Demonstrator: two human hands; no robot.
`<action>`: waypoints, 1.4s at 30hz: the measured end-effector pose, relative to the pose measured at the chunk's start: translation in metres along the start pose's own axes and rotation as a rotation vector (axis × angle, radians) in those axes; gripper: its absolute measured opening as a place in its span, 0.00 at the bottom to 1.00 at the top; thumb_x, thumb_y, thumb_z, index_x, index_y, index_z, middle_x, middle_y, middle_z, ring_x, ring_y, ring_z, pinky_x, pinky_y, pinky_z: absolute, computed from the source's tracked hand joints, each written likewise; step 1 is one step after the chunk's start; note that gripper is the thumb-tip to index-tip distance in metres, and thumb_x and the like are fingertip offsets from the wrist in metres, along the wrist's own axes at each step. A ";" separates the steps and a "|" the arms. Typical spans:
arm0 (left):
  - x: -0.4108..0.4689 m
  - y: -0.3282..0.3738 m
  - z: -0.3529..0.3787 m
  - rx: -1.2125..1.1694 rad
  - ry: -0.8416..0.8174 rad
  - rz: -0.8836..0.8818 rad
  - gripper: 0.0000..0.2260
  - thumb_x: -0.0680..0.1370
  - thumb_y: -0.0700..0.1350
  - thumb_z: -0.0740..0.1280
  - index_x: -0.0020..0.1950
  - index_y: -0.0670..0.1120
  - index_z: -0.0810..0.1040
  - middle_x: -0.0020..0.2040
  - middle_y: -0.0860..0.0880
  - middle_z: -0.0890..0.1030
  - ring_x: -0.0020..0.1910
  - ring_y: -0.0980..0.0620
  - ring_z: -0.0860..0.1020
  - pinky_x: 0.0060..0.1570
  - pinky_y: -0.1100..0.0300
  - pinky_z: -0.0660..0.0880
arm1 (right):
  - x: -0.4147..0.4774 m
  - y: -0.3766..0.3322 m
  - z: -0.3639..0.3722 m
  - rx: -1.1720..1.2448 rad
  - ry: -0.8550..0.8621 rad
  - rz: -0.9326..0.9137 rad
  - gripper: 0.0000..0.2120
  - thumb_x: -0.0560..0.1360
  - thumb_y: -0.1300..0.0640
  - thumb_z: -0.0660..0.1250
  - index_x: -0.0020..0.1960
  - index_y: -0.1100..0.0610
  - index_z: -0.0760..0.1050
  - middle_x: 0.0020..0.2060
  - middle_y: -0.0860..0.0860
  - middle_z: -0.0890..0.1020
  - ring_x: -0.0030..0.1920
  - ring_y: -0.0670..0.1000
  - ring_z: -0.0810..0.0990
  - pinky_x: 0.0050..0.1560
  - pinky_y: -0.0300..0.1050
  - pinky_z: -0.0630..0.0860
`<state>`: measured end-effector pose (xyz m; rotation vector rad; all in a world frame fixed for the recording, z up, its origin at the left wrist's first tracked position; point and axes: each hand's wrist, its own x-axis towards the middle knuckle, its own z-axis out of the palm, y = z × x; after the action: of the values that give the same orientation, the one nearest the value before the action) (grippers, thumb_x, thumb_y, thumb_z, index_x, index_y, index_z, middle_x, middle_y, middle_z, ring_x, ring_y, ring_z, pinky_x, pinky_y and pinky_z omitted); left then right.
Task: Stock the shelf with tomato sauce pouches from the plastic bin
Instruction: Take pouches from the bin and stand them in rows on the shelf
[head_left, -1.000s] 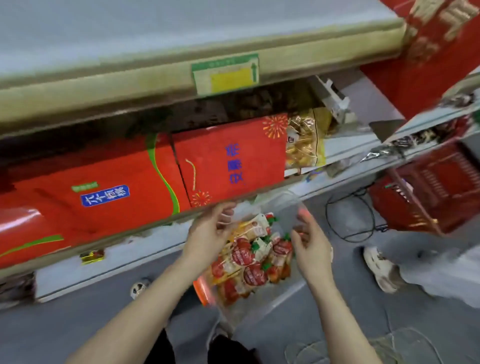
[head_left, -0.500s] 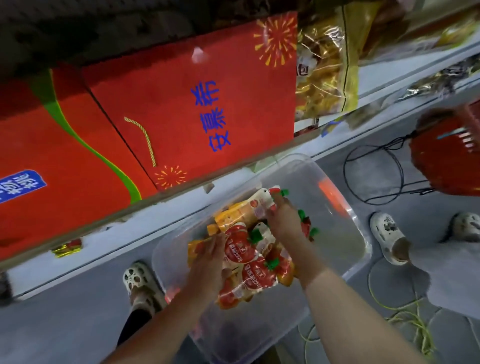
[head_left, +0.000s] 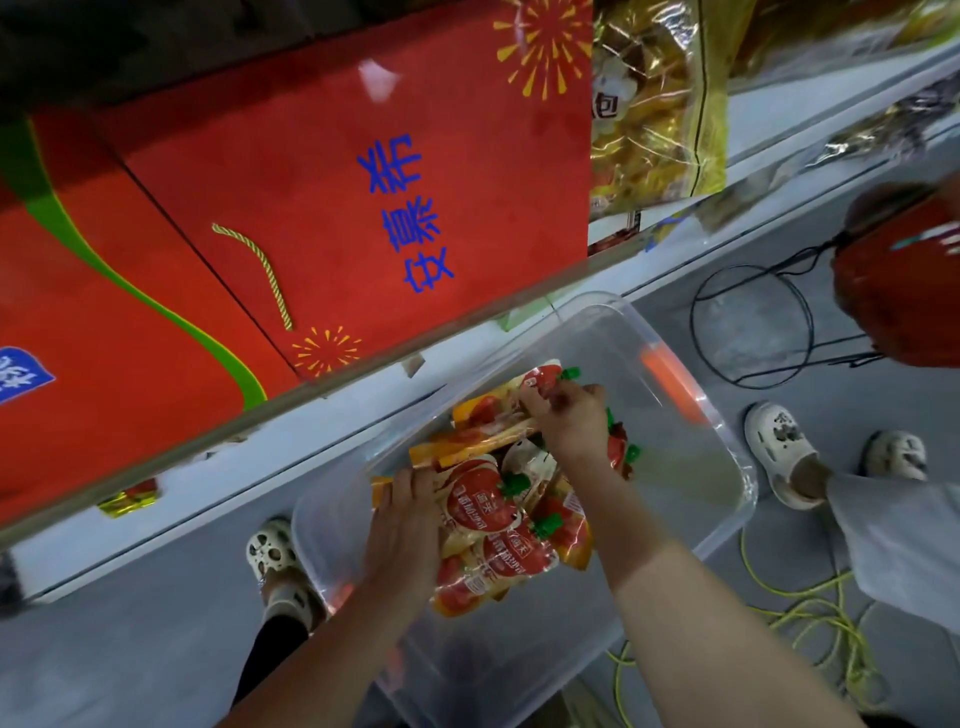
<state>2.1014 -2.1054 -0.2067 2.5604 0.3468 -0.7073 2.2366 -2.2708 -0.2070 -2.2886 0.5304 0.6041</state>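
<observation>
A clear plastic bin (head_left: 691, 525) sits on the grey floor below the shelf (head_left: 363, 379). Inside lies a heap of tomato sauce pouches (head_left: 493, 514), red and orange with green caps. My left hand (head_left: 405, 530) rests on the left side of the heap, fingers curled around the edge of some pouches. My right hand (head_left: 569, 421) is at the far side of the heap, fingers pinched on the top of a pouch (head_left: 540, 379) near its green cap.
Large red gift boxes (head_left: 332, 208) fill the shelf above, with a yellow snack bag (head_left: 654, 104) to their right. Another person's shoes (head_left: 784, 452) and a red basket (head_left: 904, 280) are at the right. Black and yellow cables (head_left: 810, 618) lie on the floor. My own foot (head_left: 275, 566) stands left of the bin.
The view dropped from the shelf face to the bin. Both hands went from the bin's sides into the heap and closed on pouches; the right hand moved to the far pouch.
</observation>
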 end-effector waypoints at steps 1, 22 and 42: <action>0.003 -0.002 0.000 0.025 -0.008 -0.009 0.32 0.72 0.48 0.73 0.72 0.48 0.64 0.67 0.47 0.67 0.67 0.46 0.66 0.66 0.52 0.68 | -0.006 0.004 -0.007 0.047 0.091 -0.026 0.11 0.75 0.54 0.72 0.41 0.59 0.75 0.53 0.54 0.68 0.41 0.49 0.72 0.55 0.46 0.74; -0.010 0.002 -0.010 -0.407 -0.121 -0.133 0.29 0.77 0.51 0.68 0.73 0.49 0.60 0.67 0.46 0.75 0.63 0.44 0.76 0.61 0.45 0.75 | -0.034 -0.011 0.000 0.596 0.025 0.024 0.11 0.74 0.56 0.74 0.55 0.50 0.77 0.48 0.49 0.84 0.50 0.52 0.84 0.59 0.56 0.80; -0.107 0.055 -0.184 -1.101 0.021 0.130 0.12 0.79 0.51 0.66 0.62 0.58 0.74 0.56 0.55 0.82 0.56 0.56 0.80 0.56 0.59 0.76 | -0.176 -0.094 -0.132 0.747 0.049 -0.159 0.12 0.71 0.47 0.76 0.48 0.54 0.83 0.45 0.53 0.87 0.49 0.57 0.86 0.56 0.63 0.80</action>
<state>2.1084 -2.0753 0.0108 1.5203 0.4162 -0.2884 2.1792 -2.2671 0.0254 -1.6144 0.4858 0.2117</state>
